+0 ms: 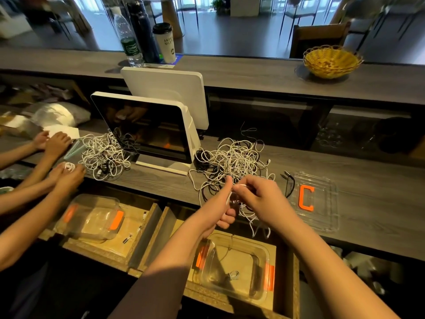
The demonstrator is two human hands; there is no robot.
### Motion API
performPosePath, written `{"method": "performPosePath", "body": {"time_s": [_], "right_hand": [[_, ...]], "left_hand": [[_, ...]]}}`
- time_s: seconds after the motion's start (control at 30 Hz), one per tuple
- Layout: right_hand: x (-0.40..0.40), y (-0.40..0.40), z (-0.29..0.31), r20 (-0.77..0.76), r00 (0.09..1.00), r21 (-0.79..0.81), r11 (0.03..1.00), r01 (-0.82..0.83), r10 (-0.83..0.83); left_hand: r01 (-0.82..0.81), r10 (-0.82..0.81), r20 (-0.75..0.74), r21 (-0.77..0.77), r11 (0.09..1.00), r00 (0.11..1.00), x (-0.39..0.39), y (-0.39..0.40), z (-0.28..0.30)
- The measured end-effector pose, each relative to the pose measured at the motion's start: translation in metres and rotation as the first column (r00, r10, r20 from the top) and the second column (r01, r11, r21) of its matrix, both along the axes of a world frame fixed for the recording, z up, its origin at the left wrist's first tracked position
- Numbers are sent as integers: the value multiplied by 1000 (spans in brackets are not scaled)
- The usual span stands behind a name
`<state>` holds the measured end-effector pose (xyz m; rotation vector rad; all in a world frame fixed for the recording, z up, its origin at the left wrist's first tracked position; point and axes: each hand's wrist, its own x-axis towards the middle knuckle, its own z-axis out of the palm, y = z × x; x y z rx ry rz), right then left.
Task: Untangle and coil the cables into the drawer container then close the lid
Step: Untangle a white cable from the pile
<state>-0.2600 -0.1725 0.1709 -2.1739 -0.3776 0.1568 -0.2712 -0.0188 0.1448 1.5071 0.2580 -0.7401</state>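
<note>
A tangle of white and black cables [232, 157] lies on the counter in front of me. My left hand [224, 203] grips a white cable from the near edge of the tangle, thumb up. My right hand [257, 195] pinches the same white cable just to the right. Loose ends hang over the counter's edge. Below, in the open drawer, stands a clear container [232, 265] with orange tabs; a small coiled cable [233, 275] lies in it. The clear lid [315, 201], marked with an orange C, rests on the counter at the right.
A white screen on a stand [147, 132] stands mid-counter. Left of it, another person's hands [66, 173] work a second cable tangle [103, 155] above a second drawer container [92, 217]. Bottles, a cup [164, 42] and a yellow basket [331, 61] sit on the far ledge.
</note>
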Motion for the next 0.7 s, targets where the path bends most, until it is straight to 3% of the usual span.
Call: {"method": "performPosePath", "body": {"time_s": [0.17,0.3,0.5,0.57,0.7], "right_hand": [[7,-15,0,132,980,-11,988,154,-151],[10,-28,1,124,976,129,978,162,-178],[11,-38,-6,126,972,181,968,176,-200],[14,-42,-10,99,972,154,968,196,-212],[19,-49,-14,43,976,96,973,210,-215]], "left_hand": [[185,-187,-58,-52,981,981,-3,-7,6],[403,-403,-3,36,915,915,-5,-13,15],[463,-464,-7,-44,885,886,0,-16,16],[438,-437,25,-36,898,899,2,-17,16],[207,-201,126,-37,978,971,6,-21,10]]}}
